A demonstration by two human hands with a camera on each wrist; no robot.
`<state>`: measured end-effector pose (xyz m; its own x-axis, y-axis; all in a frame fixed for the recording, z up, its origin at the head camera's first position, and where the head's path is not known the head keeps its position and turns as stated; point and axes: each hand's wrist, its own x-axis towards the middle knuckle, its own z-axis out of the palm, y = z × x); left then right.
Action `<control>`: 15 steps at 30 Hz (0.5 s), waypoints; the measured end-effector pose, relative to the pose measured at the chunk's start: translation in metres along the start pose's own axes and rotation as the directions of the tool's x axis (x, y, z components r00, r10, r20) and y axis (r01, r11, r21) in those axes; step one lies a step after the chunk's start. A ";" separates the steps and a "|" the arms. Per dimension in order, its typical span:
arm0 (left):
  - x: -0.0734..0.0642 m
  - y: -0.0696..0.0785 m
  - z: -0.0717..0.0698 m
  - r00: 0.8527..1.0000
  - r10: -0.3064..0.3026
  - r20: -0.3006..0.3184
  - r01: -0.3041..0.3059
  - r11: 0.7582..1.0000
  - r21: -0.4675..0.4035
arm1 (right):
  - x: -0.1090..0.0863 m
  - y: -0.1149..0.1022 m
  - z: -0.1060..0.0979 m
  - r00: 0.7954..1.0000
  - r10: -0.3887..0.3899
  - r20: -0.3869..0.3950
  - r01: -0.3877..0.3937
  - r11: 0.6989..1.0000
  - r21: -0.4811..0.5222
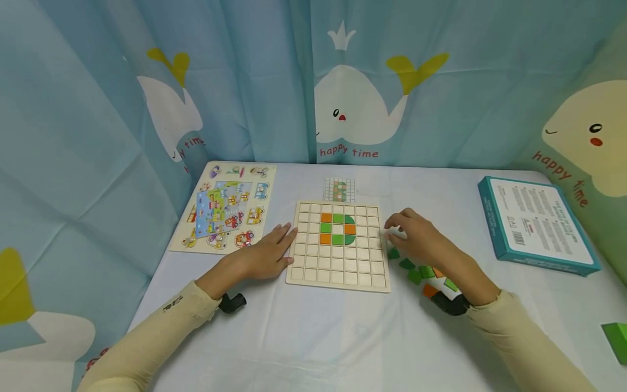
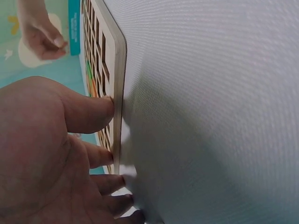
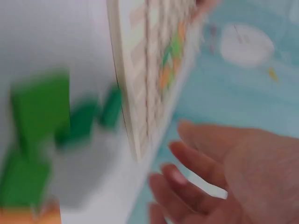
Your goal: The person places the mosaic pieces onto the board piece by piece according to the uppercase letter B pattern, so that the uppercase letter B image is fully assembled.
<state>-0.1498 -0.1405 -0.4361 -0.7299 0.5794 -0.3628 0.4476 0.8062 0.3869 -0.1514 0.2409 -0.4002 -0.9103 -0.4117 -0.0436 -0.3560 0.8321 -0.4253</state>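
A wooden grid board (image 1: 338, 267) lies mid-table. Orange, light green and dark green tiles (image 1: 338, 218) sit in several of its upper cells. My left hand (image 1: 269, 253) touches the board's left edge, its fingers extended; the left wrist view shows the thumb (image 2: 91, 114) against the rim. Beyond the board's right edge, my right hand (image 1: 416, 237) is raised above the table with fingers loosely bent. No piece shows between its fingers (image 3: 196, 158) in the right wrist view. Below it lie loose green tiles (image 1: 414, 276) and orange tiles (image 1: 430, 290), partly covered by the forearm.
A small pattern card (image 1: 339, 189) lies behind the board. Back left is a picture puzzle board (image 1: 178, 243) with blue picture cards (image 1: 208, 220) on it. A teal box (image 1: 539, 223) lies at the right, and a green block (image 1: 616, 340) at the far right. Curtains border the table.
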 end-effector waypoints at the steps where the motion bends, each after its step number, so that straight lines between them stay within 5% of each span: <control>1: 0.000 0.000 0.000 1.000 -0.002 -0.001 0.002 1.000 0.000 | -0.004 0.007 -0.007 1.000 0.021 0.018 -0.021 1.000 0.013; 8: -0.001 0.001 0.000 1.000 -0.005 -0.001 0.005 1.000 -0.004 | -0.033 0.047 -0.039 0.982 0.136 0.129 -0.139 0.990 0.019; 15: 0.000 0.001 -0.001 1.000 -0.005 0.006 0.005 1.000 0.005 | -0.053 0.047 -0.026 0.966 0.173 0.190 -0.186 0.981 0.051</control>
<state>-0.1497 -0.1402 -0.4353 -0.7289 0.5762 -0.3696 0.4469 0.8095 0.3808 -0.1247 0.3111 -0.3946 -0.9013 -0.3242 -0.2873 -0.1694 0.8742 -0.4550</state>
